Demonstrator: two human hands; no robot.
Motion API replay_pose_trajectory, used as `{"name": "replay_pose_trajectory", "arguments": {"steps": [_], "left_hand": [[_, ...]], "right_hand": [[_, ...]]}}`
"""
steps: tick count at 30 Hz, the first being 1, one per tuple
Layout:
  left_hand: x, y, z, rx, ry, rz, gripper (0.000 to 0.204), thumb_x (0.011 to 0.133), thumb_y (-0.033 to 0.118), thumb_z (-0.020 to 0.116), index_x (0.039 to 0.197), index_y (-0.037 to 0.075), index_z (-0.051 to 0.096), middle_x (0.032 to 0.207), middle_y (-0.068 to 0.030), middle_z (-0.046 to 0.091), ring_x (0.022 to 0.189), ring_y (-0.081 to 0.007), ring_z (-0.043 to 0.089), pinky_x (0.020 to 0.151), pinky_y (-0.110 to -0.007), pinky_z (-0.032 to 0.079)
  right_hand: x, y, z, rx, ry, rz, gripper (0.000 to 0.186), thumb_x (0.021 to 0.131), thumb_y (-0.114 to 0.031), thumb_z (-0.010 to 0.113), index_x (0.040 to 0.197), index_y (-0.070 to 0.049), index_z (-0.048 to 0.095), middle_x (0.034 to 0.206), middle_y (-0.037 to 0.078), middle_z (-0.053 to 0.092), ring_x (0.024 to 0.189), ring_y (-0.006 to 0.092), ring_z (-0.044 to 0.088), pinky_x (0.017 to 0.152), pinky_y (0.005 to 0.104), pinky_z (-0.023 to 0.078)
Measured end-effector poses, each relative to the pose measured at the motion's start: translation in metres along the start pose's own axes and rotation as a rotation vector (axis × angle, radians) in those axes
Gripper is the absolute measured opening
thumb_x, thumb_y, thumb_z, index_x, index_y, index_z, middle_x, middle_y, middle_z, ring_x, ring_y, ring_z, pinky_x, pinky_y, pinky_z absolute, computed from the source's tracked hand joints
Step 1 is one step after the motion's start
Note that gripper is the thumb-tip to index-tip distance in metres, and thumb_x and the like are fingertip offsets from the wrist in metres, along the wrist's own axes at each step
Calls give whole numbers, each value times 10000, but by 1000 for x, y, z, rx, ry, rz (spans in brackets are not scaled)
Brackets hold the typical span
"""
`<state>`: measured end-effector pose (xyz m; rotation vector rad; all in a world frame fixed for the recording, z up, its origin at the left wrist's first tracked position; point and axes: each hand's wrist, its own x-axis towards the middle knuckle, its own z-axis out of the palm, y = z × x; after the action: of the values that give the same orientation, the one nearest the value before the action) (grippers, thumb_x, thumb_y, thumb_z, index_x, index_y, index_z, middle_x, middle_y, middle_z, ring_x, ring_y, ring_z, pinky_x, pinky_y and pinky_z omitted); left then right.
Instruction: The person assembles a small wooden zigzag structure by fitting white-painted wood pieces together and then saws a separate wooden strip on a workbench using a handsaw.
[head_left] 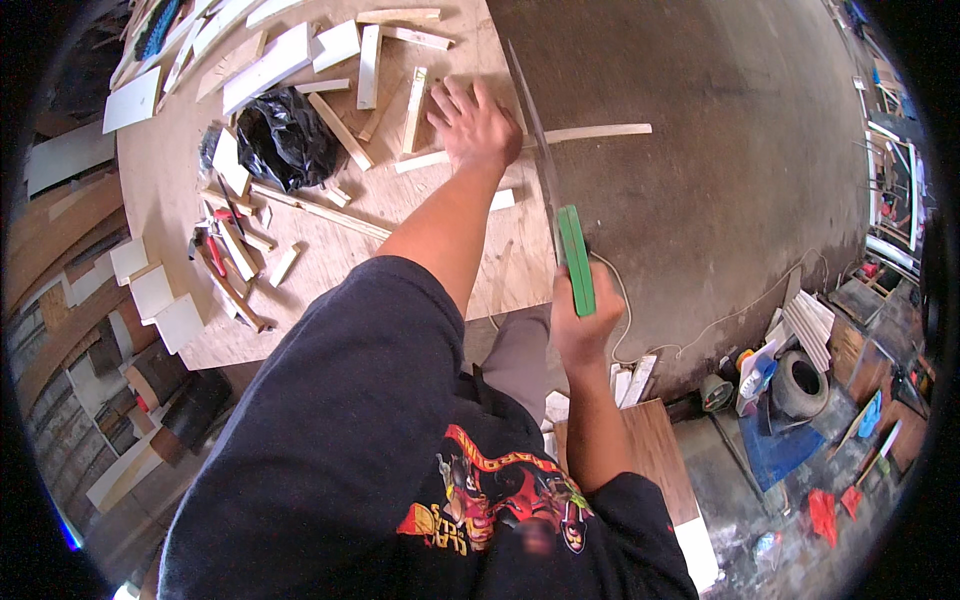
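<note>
My left hand (475, 128) rests with spread, slightly bent fingers over a long thin wooden strip (605, 130), which crosses the edge of the plywood worktop (445, 280) and sticks out past it. My right hand (585, 300) is wrapped round the green handle (577, 260) of a handsaw. The thin blade (540, 140) points upward in the picture, beside the worktop's edge where the strip crosses it. Whether the teeth touch the strip I cannot tell. A short upright-lying wood piece (414, 110) is just left of my left hand.
Several offcuts (265, 70), a black plastic bag (285, 140) and red-handled tools (215, 250) lie on the worktop. A cord (625, 320) runs across the concrete floor (700, 200). A tire (800, 385), a blue sheet (775, 450) and leaning boards (805, 320) are at right.
</note>
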<state>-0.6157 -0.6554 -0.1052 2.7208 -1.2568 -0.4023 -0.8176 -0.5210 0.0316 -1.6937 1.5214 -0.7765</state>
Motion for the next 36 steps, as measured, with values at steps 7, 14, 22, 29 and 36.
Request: {"name": "replay_pose_trajectory", "arguments": {"steps": [7, 14, 22, 29, 36], "left_hand": [[-1, 0, -1, 12, 4, -1, 559, 1011, 346, 392, 1521, 127, 336, 1640, -211, 183, 1528, -429, 85, 1200, -608, 156], [3, 0, -3, 31, -66, -21, 573, 1016, 355, 379, 1542, 134, 319, 1649, -208, 166, 1527, -428, 95, 1201, -601, 168], [5, -1, 2, 3, -11, -14, 567, 1021, 361, 362, 1539, 134, 324, 1644, -206, 184, 1522, -432, 117, 1200, -596, 179], [1, -3, 1, 12, 5, -11, 550, 1020, 355, 367, 1521, 129, 343, 1632, -215, 202, 1518, -433, 123, 1196, -603, 181], [-1, -2, 5, -5, 11, -3, 547, 1022, 360, 366, 1521, 137, 347, 1633, -215, 197, 1518, -437, 118, 1199, -603, 176]], "right_hand": [[-7, -4, 0, 1, 12, -15, 117, 808, -7, 683, 784, -34, 571, 650, 165, 603, 562, 348, 639, 527, 402, 481], [-14, 1, -6, 11, 36, -42, 133, 809, -10, 693, 783, -37, 566, 621, 163, 574, 551, 369, 614, 516, 409, 467], [-16, 6, 0, 26, 61, -72, 139, 828, -11, 697, 791, -25, 564, 617, 171, 567, 567, 364, 632, 515, 415, 464], [6, 4, 12, 24, 12, -29, 93, 800, 3, 693, 809, -15, 602, 655, 168, 609, 595, 359, 659, 550, 403, 505], [19, 7, 19, 23, 3, 49, 74, 802, -4, 686, 808, -10, 612, 646, 161, 613, 589, 316, 672, 566, 376, 514]]}}
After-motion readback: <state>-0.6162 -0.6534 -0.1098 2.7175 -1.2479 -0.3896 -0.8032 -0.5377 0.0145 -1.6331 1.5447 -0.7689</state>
